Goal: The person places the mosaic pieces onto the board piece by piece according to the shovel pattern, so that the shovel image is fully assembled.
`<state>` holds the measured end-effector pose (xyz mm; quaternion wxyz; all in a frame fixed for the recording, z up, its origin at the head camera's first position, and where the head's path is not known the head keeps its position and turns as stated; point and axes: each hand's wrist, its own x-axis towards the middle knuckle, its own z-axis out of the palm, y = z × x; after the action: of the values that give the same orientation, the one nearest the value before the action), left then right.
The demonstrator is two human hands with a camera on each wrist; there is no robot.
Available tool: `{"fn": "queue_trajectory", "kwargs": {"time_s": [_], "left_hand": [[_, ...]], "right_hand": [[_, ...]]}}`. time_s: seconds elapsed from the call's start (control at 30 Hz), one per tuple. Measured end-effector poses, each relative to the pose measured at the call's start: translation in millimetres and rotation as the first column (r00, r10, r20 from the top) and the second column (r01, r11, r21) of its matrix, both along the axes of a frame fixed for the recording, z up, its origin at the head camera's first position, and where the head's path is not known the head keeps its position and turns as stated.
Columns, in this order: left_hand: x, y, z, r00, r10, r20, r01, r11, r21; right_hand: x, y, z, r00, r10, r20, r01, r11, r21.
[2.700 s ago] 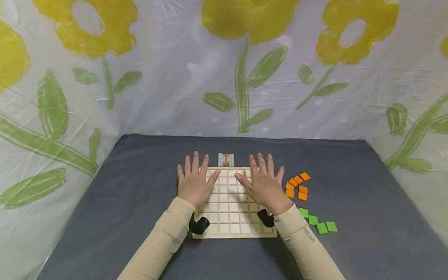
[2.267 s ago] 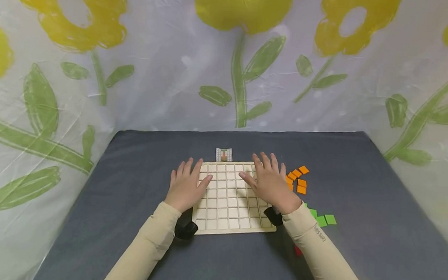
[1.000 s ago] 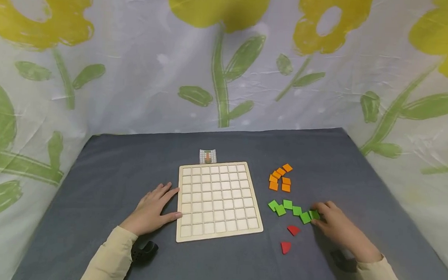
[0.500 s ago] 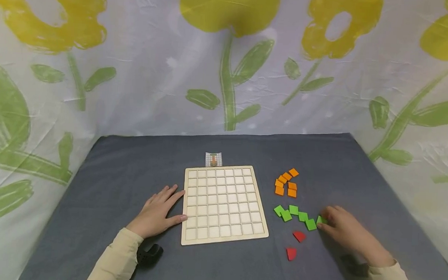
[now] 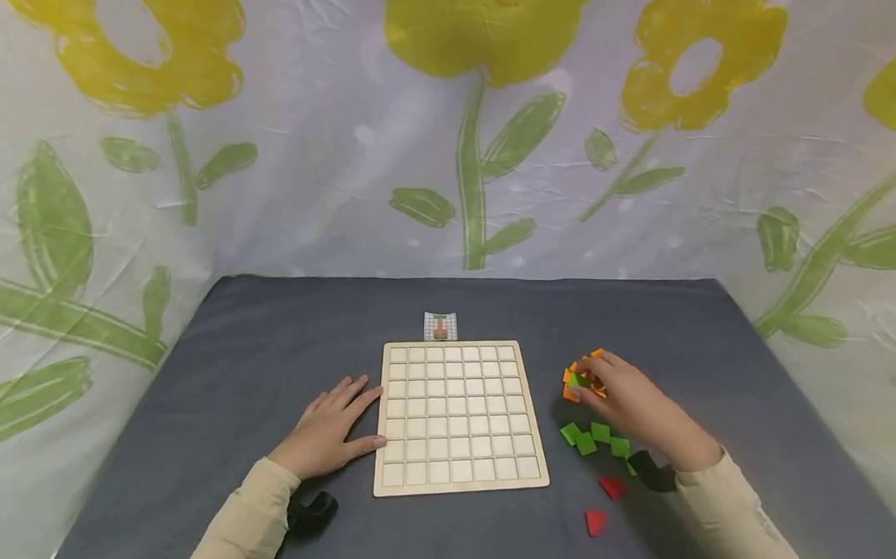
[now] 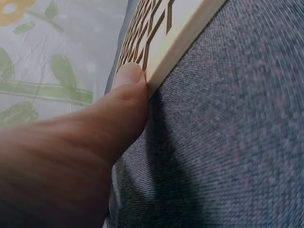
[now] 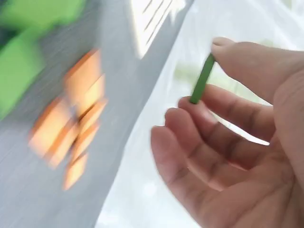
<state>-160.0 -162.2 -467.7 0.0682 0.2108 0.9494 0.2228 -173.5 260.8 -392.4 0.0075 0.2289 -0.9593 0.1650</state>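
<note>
My right hand (image 5: 630,400) pinches a green square tile (image 7: 203,79) between thumb and fingertips, held up above the orange tiles (image 5: 567,391). In the right wrist view the tile is seen edge-on. My left hand (image 5: 330,431) lies on the cloth at the left side of a pale wooden grid board (image 5: 463,418). Its fingers are spread, and the thumb (image 6: 128,76) touches the board's edge. The board's square cells hold no tiles. Part of the orange group is hidden behind my right hand.
More green tiles (image 5: 586,444) lie right of the board, with two red pieces (image 5: 595,523) nearer me. A small printed card (image 5: 441,327) sits beyond the board's far edge. Dark grey cloth (image 5: 296,323) covers the table, and a flower-printed curtain (image 5: 310,182) hangs behind.
My right hand has left the board, taken the rightmost green tile, and carried it up and leftward over the orange tiles. My left hand has moved from over the board to its left edge.
</note>
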Motion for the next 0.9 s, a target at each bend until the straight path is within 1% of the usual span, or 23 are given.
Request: {"fn": "queue_trajectory", "kwargs": {"time_s": [0.07,0.13,0.23,0.3,0.37,0.43,0.63,0.77,0.9], "left_hand": [[0.5,-0.6,-0.3,1.000,0.003,-0.003,-0.003,1.000,0.000],[0.8,-0.9,-0.5,1.000,0.003,-0.003,-0.003,1.000,0.002],[0.4,-1.1,-1.3,1.000,0.001,0.012,-0.001,1.000,0.009],[0.1,-1.1,-1.7,1.000,-0.002,0.030,0.001,1.000,0.017],[0.0,-1.1,-1.8,0.999,-0.004,0.047,0.003,1.000,0.028],[0.2,-1.5,-1.3,0.998,-0.007,0.055,0.005,0.999,0.042],[-0.1,-2.3,0.2,0.999,-0.014,0.042,0.012,0.999,0.051],[0.0,-2.3,-0.2,0.999,-0.018,0.039,0.016,0.998,0.054],[2.0,-2.8,-0.4,0.999,-0.014,0.031,0.012,0.998,0.065]], "right_hand": [[-12.8,-19.5,2.7,0.997,0.066,-0.039,-0.065,0.998,0.005],[-25.8,-38.0,2.0,0.988,0.133,-0.077,-0.133,0.991,0.004],[-43.7,-64.4,-0.9,0.974,0.212,-0.080,-0.213,0.977,-0.002],[-53.7,-80.8,-3.8,0.969,0.243,-0.051,-0.244,0.970,-0.015],[-62.3,-96.0,-7.4,0.965,0.260,-0.019,-0.260,0.965,-0.020],[-70.7,-109.5,-12.5,0.960,0.281,-0.004,-0.281,0.960,-0.021],[-92.9,-141.6,-28.7,0.952,0.305,0.028,-0.305,0.952,0.024],[-100.3,-156.1,-33.6,0.953,0.297,0.053,-0.299,0.954,0.025],[-102.4,-166.9,-35.0,0.951,0.301,0.073,-0.303,0.953,0.020]]}}
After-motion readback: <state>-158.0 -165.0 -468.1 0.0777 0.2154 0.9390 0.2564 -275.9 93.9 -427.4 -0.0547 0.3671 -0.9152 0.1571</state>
